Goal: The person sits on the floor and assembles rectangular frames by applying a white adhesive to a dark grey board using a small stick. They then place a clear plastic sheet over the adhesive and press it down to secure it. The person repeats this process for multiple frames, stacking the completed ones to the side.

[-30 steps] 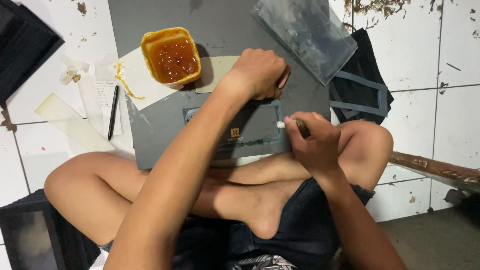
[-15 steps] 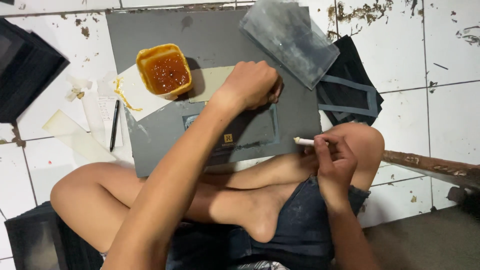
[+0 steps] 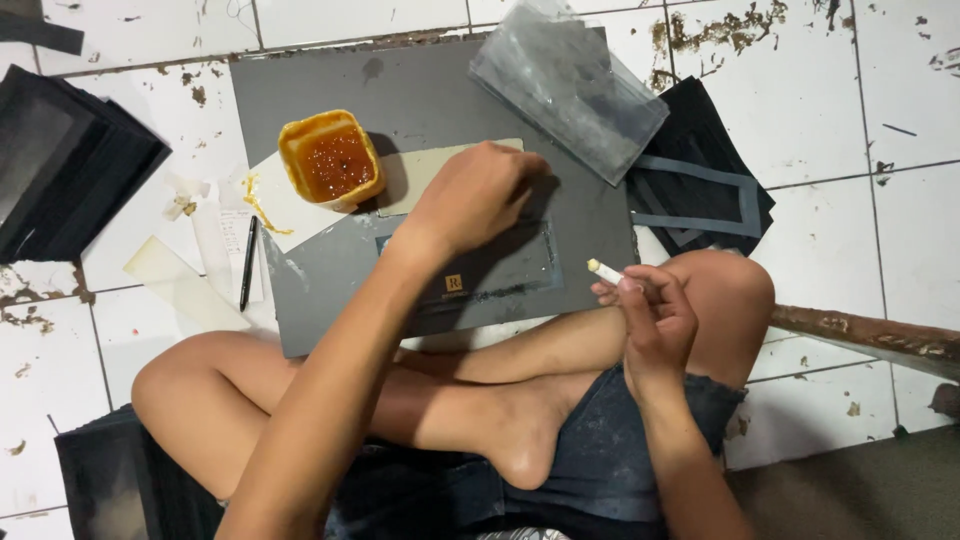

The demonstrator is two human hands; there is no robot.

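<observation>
I sit cross-legged on a white tiled floor with a large grey board [image 3: 300, 90] in front of me. My left hand [image 3: 475, 195] is closed and presses down on a dark rectangular sheet [image 3: 490, 275] lying on that board. My right hand [image 3: 650, 315] hovers above my right knee, holding a small white stick [image 3: 603, 269] that points up and to the left. A square orange tub of reddish glue [image 3: 331, 159] stands on a cream card [image 3: 425, 170] just left of my left hand.
A clear plastic sleeve [image 3: 570, 80] lies at the board's upper right, over black sheets with a grey frame [image 3: 700, 190]. A stack of dark boards [image 3: 60, 170] sits at the far left. A black pen [image 3: 246, 262] and paper strips [image 3: 175, 285] lie left of the board.
My right hand has pulled back from the dark sheet toward my knee, lifting the white stick off the board. My left hand has stayed on the sheet.
</observation>
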